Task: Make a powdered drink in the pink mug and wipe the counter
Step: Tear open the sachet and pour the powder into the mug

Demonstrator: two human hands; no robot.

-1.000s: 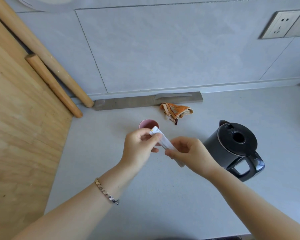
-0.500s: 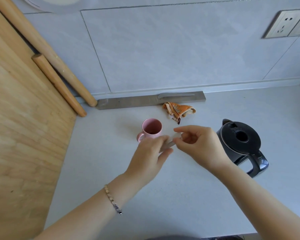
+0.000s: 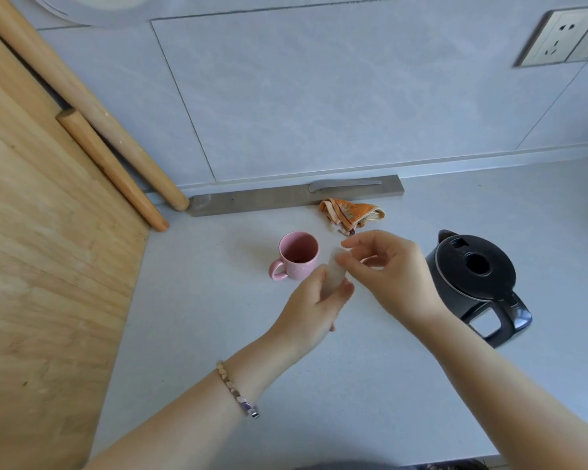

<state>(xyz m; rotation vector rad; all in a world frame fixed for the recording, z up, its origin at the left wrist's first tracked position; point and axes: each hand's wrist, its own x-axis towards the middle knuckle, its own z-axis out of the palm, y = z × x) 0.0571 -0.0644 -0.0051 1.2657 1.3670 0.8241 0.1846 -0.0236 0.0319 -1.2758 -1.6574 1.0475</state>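
Note:
The pink mug (image 3: 297, 256) stands upright on the grey counter (image 3: 370, 385), handle to the left, with something dark at its bottom. Just right of it, both hands hold a pale white powder sachet (image 3: 333, 274). My left hand (image 3: 314, 307) grips its lower part. My right hand (image 3: 384, 266) pinches its upper end with thumb and fingers. The sachet is blurred and mostly hidden by fingers. A crumpled orange cloth (image 3: 352, 213) lies behind the mug near the wall.
A black electric kettle (image 3: 472, 279) with its lid shut stands to the right. A large wooden board (image 3: 41, 266) and two rolling pins (image 3: 112, 167) lean at the left. A grey strip with a knife (image 3: 296, 196) lies along the wall. A wall socket (image 3: 557, 37) is at upper right.
The hands have lowered and shifted right of the mug, which is now in full view. The sachet has turned from tilted high to nearly upright between the hands.

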